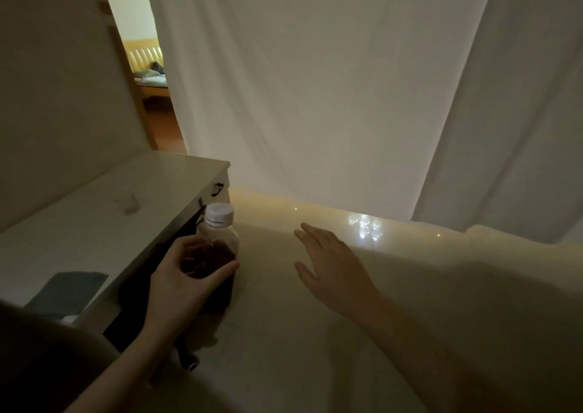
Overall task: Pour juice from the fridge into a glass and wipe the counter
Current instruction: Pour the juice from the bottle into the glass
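Head view, step: juice bottle (217,255) is out and capped; no glass in sight. Pouring judged not yet begun.
Bottle position: left of centre, at the near edge of the cream counter (284,334), beside a white cabinet (110,211).
Bottle axis: upright, white cap (220,212) pointing up.
Left hand (186,281): fingers curled round the bottle's dark middle.
Right hand (331,264): fingers spread, empty, above the counter.
Next move: likely uncapping; needs the right hand on the cap.
Cloth (67,293): grey, on the cabinet, near left.
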